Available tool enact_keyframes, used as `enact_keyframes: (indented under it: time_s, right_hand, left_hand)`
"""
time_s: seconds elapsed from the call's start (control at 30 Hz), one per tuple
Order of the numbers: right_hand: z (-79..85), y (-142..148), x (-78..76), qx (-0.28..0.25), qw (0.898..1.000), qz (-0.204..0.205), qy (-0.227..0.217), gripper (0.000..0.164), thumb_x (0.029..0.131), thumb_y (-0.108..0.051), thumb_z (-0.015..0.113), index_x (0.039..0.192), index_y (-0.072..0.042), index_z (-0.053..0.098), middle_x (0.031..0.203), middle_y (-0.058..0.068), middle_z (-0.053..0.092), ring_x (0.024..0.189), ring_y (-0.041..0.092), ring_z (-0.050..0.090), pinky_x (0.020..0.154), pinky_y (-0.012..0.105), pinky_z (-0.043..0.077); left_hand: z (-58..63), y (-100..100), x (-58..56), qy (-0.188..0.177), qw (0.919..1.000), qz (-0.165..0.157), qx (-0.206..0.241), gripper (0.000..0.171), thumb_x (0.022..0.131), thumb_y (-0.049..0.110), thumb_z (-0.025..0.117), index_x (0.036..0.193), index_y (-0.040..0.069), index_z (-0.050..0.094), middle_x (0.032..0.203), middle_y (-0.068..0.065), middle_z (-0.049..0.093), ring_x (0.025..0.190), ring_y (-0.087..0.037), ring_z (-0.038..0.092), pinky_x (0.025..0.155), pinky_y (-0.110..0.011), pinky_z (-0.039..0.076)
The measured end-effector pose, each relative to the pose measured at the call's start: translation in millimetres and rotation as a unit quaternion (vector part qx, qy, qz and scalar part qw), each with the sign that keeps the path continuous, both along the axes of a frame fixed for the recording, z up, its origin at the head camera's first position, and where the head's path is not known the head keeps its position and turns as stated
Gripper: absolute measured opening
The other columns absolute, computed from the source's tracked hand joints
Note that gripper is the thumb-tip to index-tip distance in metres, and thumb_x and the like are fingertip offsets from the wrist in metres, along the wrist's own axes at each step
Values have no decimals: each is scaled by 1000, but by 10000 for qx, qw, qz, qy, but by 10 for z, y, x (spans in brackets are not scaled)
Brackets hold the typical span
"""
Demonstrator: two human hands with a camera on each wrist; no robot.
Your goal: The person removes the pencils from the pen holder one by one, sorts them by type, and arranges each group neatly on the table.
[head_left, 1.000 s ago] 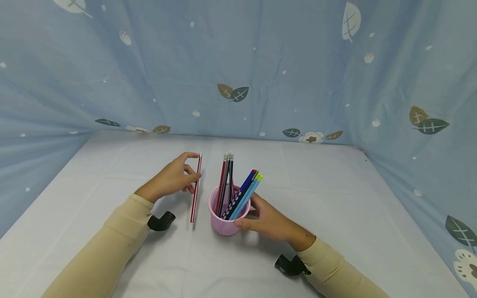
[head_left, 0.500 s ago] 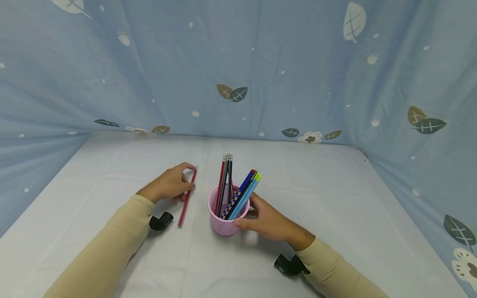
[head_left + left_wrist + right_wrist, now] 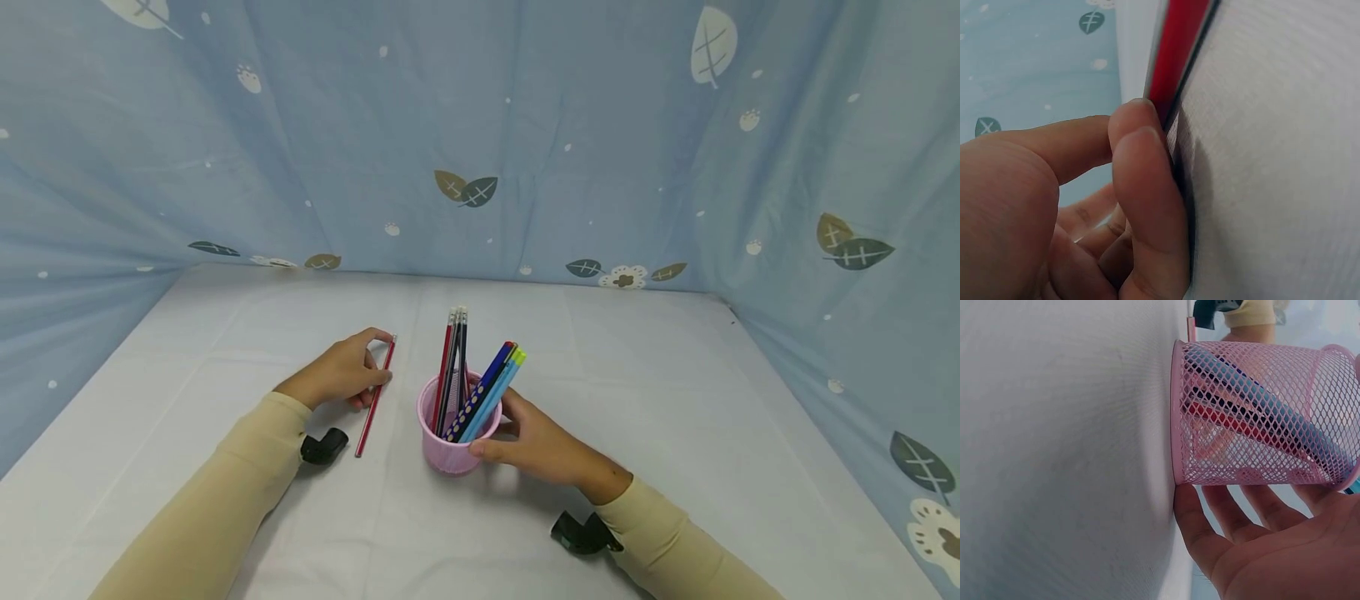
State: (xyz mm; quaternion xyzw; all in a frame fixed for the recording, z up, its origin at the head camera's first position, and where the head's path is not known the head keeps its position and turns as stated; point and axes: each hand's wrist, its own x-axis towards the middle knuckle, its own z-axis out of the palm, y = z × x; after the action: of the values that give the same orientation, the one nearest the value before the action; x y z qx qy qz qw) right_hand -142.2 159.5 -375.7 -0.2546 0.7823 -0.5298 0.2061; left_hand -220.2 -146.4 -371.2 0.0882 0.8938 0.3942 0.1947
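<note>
My left hand holds a red striped pencil between thumb and fingers, left of a pink mesh pen cup. The pencil slants low along the white cloth. Close up in the left wrist view, fingertips touch the red pencil; part of it is hidden behind them. My right hand grips the upright cup from its right side, thumb by the near rim. Red and dark pencils with white ends lean in the cup, beside a dotted blue pencil and light blue pens.
A white cloth covers the table. Blue leaf-patterned curtains stand behind it and along both sides. Black wrist cameras sit at both sleeve cuffs.
My left hand has come down and slightly left with the red pencil, lowering it to the cloth; it hardly moves in the last half second. The right hand and cup stay put.
</note>
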Motion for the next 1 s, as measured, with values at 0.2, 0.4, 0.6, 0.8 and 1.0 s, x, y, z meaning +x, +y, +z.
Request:
enact_keyframes:
  time_s: [0.2,0.4,0.6,0.8,1.0]
  right_hand:
    - [-9,7,-7,-64,10000,26,51,91,90,-45,72,160,-23,18,161,2,33,142,27,44,113,50,40]
    - [-14,4,0,-55,10000,7,48,92,90,-43,72,160,-23,17,162,2,31,143,27,43,113,50,40]
    - [-4,5,16,-31,10000,-42,-2,92,90,-43,73,160,-22,18,163,2,30,143,27,43,113,50,40]
    - [7,4,16,-7,9999,-103,-47,91,90,-45,72,160,-24,18,162,1,31,143,27,43,113,50,40]
    - [-5,0,10,-60,10000,-14,-12,91,90,-47,72,160,-25,18,162,1,31,144,27,42,113,50,40]
  left_hand:
    - [1,-1,-13,11,10000,-11,61,65,97,15,64,152,9,32,92,-14,59,58,-17,62,56,-32,57]
    - [45,-10,-13,251,9994,97,-209,63,100,31,59,152,8,31,89,-11,61,56,-17,60,56,-32,53]
    - [199,123,42,1294,9907,399,140,47,104,40,50,142,13,48,105,-16,65,77,-24,64,64,-33,50]
    - [392,391,215,2190,9709,311,914,41,106,44,44,134,18,56,121,-8,64,107,-24,62,88,-43,51]
    - [497,603,423,2509,9560,42,1517,38,108,36,40,137,16,53,133,-5,61,119,-25,60,99,-49,46]
